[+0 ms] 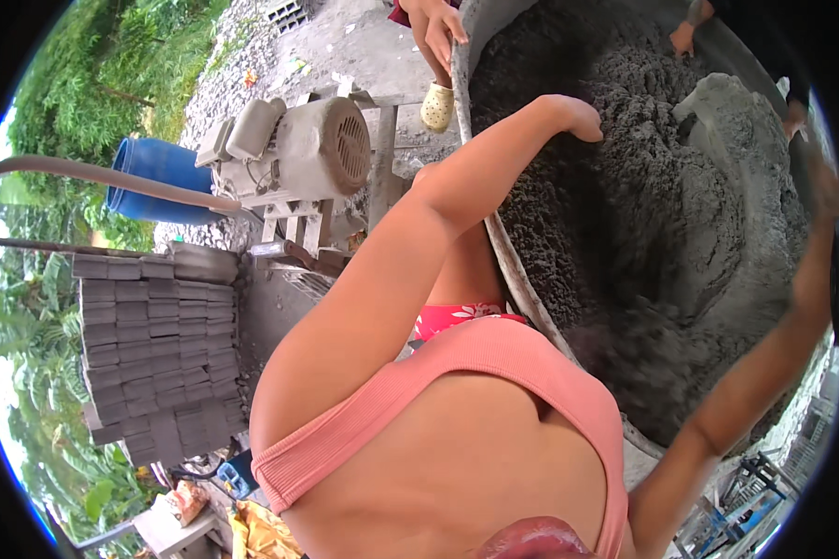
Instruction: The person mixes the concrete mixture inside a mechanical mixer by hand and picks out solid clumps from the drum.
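Observation:
A large round tub (529, 296) with a pale rim holds dark grey wet mortar mix (615, 214). My left hand (580, 119) hangs over the mix, its wrist bent and its fingers tucked out of sight. At the far right side of the tub, my right hand (825, 191) is smeared by motion, so its fingers do not show. A lighter, smoother mound of mix (732, 140) rises between my hands. Part of the mix near my body is blurred.
Another person's hand (435, 28) rests on the tub's rim; another hand (683, 39) reaches into the mix. Left of the tub stand a motor (322, 149) on a wooden frame, a blue barrel (158, 179), and stacked grey blocks (158, 345).

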`<action>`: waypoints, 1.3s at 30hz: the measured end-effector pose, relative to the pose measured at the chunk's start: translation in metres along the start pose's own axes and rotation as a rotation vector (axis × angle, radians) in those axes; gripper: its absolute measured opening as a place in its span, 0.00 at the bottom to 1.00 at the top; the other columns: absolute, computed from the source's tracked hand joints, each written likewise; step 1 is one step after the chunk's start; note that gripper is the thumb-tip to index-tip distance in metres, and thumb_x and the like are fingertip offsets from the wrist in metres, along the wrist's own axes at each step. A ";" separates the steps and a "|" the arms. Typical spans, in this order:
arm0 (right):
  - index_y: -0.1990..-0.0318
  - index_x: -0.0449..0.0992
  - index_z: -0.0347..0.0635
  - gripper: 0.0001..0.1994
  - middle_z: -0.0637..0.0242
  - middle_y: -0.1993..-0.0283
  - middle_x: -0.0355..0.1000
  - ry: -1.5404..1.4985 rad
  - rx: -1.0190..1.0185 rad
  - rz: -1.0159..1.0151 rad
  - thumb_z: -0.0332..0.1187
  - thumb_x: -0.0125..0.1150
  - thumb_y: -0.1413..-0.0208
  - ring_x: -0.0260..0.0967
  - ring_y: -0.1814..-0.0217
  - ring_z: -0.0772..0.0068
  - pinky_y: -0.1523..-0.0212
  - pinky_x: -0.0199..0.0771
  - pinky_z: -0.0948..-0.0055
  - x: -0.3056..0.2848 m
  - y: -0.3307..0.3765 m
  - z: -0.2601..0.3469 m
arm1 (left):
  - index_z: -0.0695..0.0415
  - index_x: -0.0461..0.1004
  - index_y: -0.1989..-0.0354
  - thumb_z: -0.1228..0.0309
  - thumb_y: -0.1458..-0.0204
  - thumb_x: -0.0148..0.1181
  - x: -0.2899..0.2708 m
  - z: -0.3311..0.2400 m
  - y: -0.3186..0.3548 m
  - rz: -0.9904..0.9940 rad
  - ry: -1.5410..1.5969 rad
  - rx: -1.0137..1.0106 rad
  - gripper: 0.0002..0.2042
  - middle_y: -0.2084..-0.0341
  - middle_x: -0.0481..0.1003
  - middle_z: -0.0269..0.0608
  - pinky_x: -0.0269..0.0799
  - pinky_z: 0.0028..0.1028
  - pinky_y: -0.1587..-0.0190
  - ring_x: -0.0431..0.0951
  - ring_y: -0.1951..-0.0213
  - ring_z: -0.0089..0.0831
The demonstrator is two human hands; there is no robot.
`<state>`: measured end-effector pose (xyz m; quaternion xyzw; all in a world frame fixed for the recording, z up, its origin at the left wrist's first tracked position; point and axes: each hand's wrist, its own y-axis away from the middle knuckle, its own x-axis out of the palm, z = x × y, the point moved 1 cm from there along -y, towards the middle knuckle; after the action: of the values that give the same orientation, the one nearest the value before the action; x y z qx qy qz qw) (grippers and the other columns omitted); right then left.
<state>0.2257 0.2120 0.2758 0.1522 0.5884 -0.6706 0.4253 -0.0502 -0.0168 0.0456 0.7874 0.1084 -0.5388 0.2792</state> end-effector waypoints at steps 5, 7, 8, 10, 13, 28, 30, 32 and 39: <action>0.35 0.63 0.38 0.25 0.53 0.37 0.66 -0.228 -0.047 0.012 0.39 0.54 0.36 0.64 0.34 0.61 0.34 0.63 0.62 0.061 -0.025 0.107 | 0.56 0.74 0.45 0.58 0.42 0.45 0.005 -0.001 0.018 0.037 0.170 -0.090 0.22 0.45 0.73 0.46 0.65 0.39 0.41 0.71 0.42 0.44; 0.37 0.67 0.41 0.23 0.60 0.43 0.72 -0.174 0.078 -0.065 0.37 0.58 0.38 0.69 0.39 0.67 0.40 0.69 0.69 0.060 -0.006 0.090 | 0.56 0.74 0.45 0.58 0.42 0.45 0.009 -0.002 0.008 0.032 0.155 -0.046 0.22 0.46 0.74 0.46 0.65 0.39 0.41 0.71 0.43 0.44; 0.38 0.68 0.42 0.23 0.61 0.44 0.73 -0.219 0.218 0.005 0.36 0.59 0.39 0.70 0.42 0.69 0.43 0.70 0.71 0.060 0.012 0.077 | 0.57 0.75 0.46 0.58 0.42 0.45 0.011 -0.002 0.001 0.022 0.133 -0.005 0.22 0.46 0.74 0.47 0.65 0.38 0.41 0.71 0.43 0.44; 0.38 0.69 0.43 0.22 0.62 0.46 0.74 -0.236 0.499 0.183 0.35 0.59 0.40 0.71 0.48 0.74 0.47 0.71 0.73 0.058 0.051 0.062 | 0.64 0.75 0.49 0.58 0.43 0.46 0.025 0.014 -0.016 -0.038 0.171 0.112 0.23 0.52 0.76 0.50 0.72 0.41 0.53 0.77 0.55 0.45; 0.38 0.68 0.42 0.23 0.63 0.47 0.74 -0.255 0.641 0.512 0.33 0.60 0.41 0.71 0.54 0.76 0.51 0.71 0.73 0.067 0.118 0.025 | 0.63 0.75 0.49 0.58 0.41 0.46 0.023 0.024 0.008 -0.109 0.067 0.039 0.22 0.53 0.77 0.51 0.73 0.42 0.54 0.78 0.57 0.46; 0.38 0.67 0.39 0.27 0.52 0.48 0.75 -0.149 0.966 0.999 0.45 0.60 0.41 0.73 0.50 0.55 0.48 0.70 0.63 0.086 0.232 -0.020 | 0.58 0.70 0.41 0.63 0.37 0.43 0.045 -0.001 -0.003 0.226 -0.039 0.121 0.20 0.47 0.74 0.45 0.72 0.35 0.48 0.74 0.48 0.39; 0.38 0.67 0.39 0.28 0.50 0.45 0.73 -0.164 0.981 1.058 0.46 0.59 0.41 0.71 0.45 0.53 0.44 0.69 0.60 0.092 0.239 -0.018 | 0.57 0.69 0.40 0.60 0.37 0.42 0.038 -0.012 0.007 0.253 0.103 0.044 0.22 0.48 0.74 0.44 0.72 0.35 0.49 0.75 0.51 0.38; 0.37 0.66 0.40 0.29 0.49 0.42 0.70 -0.087 0.888 1.203 0.47 0.58 0.41 0.68 0.40 0.50 0.41 0.67 0.58 0.101 0.244 -0.015 | 0.57 0.68 0.39 0.59 0.38 0.42 0.034 -0.008 0.009 0.281 0.062 0.138 0.23 0.49 0.75 0.42 0.72 0.35 0.51 0.75 0.54 0.35; 0.36 0.64 0.42 0.31 0.47 0.39 0.67 -0.171 0.825 1.283 0.49 0.58 0.41 0.65 0.37 0.46 0.39 0.66 0.55 0.119 0.248 -0.012 | 0.58 0.70 0.42 0.60 0.39 0.44 0.052 0.003 -0.003 0.396 0.147 0.138 0.22 0.49 0.76 0.43 0.73 0.33 0.52 0.76 0.51 0.34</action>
<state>0.3377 0.1904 0.0255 0.5579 0.0519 -0.4670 0.6841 -0.0338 -0.0227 -0.0032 0.8478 -0.0656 -0.4205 0.3165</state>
